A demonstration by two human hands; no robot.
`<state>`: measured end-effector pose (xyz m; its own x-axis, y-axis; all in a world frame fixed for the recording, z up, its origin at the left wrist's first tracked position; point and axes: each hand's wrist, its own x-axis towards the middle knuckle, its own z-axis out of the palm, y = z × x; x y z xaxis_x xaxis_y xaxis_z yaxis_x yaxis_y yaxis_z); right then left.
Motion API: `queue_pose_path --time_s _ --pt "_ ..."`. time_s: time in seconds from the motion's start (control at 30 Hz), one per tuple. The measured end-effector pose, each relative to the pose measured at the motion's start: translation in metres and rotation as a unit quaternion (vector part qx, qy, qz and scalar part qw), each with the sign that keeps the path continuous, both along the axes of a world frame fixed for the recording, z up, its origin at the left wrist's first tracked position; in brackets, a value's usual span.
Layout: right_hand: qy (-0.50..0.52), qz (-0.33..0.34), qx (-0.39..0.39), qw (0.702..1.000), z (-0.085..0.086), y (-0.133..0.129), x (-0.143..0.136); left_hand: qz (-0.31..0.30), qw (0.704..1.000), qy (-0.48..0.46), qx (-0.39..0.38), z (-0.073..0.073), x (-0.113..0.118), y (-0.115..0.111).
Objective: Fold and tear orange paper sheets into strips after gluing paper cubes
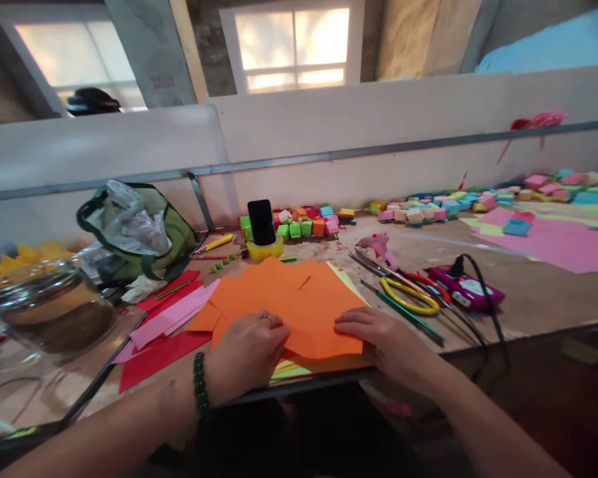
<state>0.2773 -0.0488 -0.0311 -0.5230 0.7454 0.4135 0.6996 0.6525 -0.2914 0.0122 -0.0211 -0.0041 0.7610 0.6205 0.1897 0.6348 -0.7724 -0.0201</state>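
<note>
Several sheets of orange paper (279, 299) lie in a stack at the front edge of the table, with yellow-green sheets (292, 372) partly showing beneath. A small dark slit or mark crosses the top sheet. My left hand (252, 348), with a ring and a green bead bracelet, has its fingers curled at the near edge of the orange paper, its thumb hidden. That edge lifts slightly between my hands. On the right side, my right hand (379, 332) holds the sheet's near corner, fingers on top and thumb out of sight below.
Scissors (408, 295), a pink glue gun (379, 247) and a purple box with a cable (471, 289) lie to the right. Red paper (164, 358), a glass jar (50, 309) and a green bag (179, 232) are left. A phone (262, 222) stands behind, near folded paper blocks (299, 229).
</note>
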Motion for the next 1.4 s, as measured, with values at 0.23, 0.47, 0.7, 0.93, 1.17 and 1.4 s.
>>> queue_pose_path --time_s 0.23,0.47,0.7,0.93,1.17,1.4 --pt "0.098 -0.010 -0.066 0.993 0.001 0.000 0.007 -0.022 1.000 -0.011 -0.018 0.010 0.012 0.001" --pt "0.441 -0.113 -0.113 0.883 0.013 0.008 0.006 0.083 0.967 -0.176 0.163 0.054 -0.010 0.016" --pt "0.642 -0.043 -0.312 0.699 0.024 0.008 -0.030 -0.041 0.952 -0.058 0.297 0.039 0.026 -0.028" --pt "0.486 -0.118 -0.254 0.828 0.000 0.006 -0.019 -0.003 0.978 -0.032 0.207 0.009 0.029 -0.012" --pt "0.080 -0.042 -0.067 0.994 0.004 -0.012 0.004 0.051 0.997 -0.040 -0.051 0.004 0.022 -0.006" --pt "-0.001 -0.061 -0.147 0.987 0.021 0.021 -0.003 0.119 0.961 -0.141 -0.205 0.012 0.013 0.021"
